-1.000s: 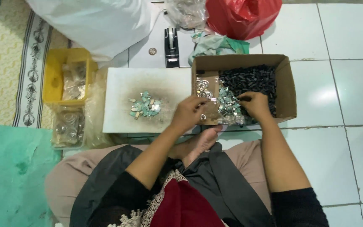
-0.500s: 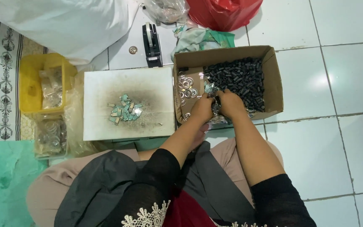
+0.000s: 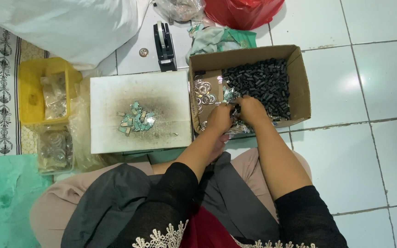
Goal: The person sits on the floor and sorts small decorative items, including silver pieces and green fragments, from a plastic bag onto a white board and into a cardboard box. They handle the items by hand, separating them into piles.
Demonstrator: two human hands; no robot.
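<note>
Both hands have drawn together inside the brown cardboard box [image 3: 299,82]: the left hand [image 3: 220,117] and right hand [image 3: 251,110] now pinch small shiny metal pieces [image 3: 232,110] beside the black cylinders [image 3: 258,85], fingers curled, grip detail unclear

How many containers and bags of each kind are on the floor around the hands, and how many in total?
Cardboard box, where the left hand and right hand meet: 1
Yellow tub: 1
Clear tub: 1
White sack: 1
Red bag: 1
Clear bag: 1
Total: 6
</note>
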